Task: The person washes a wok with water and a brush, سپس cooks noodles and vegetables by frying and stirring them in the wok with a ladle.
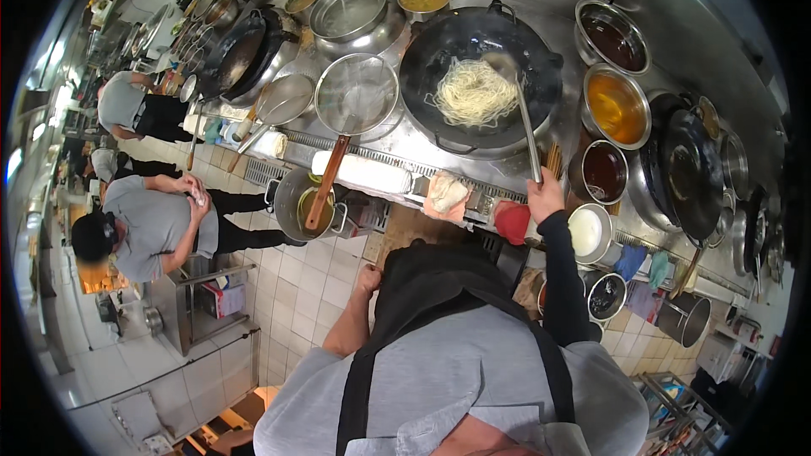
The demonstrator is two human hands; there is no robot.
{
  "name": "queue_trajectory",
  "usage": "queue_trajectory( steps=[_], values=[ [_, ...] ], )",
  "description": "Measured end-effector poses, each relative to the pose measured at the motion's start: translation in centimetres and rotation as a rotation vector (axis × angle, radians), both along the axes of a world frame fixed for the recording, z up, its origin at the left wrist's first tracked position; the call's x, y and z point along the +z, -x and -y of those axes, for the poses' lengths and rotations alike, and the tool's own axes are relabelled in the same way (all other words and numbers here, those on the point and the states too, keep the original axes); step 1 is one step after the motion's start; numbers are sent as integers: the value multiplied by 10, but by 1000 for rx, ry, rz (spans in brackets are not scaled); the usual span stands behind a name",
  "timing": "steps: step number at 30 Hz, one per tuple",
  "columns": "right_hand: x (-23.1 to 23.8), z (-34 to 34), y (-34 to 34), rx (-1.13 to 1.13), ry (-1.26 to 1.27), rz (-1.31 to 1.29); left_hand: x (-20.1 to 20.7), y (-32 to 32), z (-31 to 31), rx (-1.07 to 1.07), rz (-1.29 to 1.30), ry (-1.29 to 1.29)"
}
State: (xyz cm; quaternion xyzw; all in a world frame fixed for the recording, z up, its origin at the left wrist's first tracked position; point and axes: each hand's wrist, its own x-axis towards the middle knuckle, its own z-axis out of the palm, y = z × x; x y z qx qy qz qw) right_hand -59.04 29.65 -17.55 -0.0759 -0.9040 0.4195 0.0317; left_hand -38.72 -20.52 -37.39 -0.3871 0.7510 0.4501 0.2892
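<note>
My right hand (545, 197) is closed round the end of a long-handled metal ladle (527, 125). The ladle's bowl rests at the right edge of a heap of pale noodles (475, 95), inside a large black wok (422, 49) on the stove. My left hand (368, 278) hangs low beside my black apron, curled into a fist, with nothing visible in it. To the left of the wok, a wire-mesh strainer (356, 89) lies with its wooden handle (328, 183) pointing toward me, over a steel pot (297, 207).
Right of the wok stand steel bowls of dark sauce (614, 38), amber liquid (621, 105) and a white substance (585, 230). Folded white cloth (363, 171) and a red cloth (511, 221) line the stove's front edge. A co-worker (165, 219) stands at left.
</note>
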Motion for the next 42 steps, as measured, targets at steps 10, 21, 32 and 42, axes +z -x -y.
queue_trajectory(
  steps=[10,21,32,42],
  values=[
    [45,31,-10,-183,1092,525,-14,-27,27,-79,30,38],
    [43,144,-16,-408,676,335,8,45,111,45,-12,-162],
    [91,165,-20,-255,2445,460,140,185,173,329,-109,-1222],
    [115,193,-10,-459,409,338,156,210,136,229,-243,-1312]
  ],
)
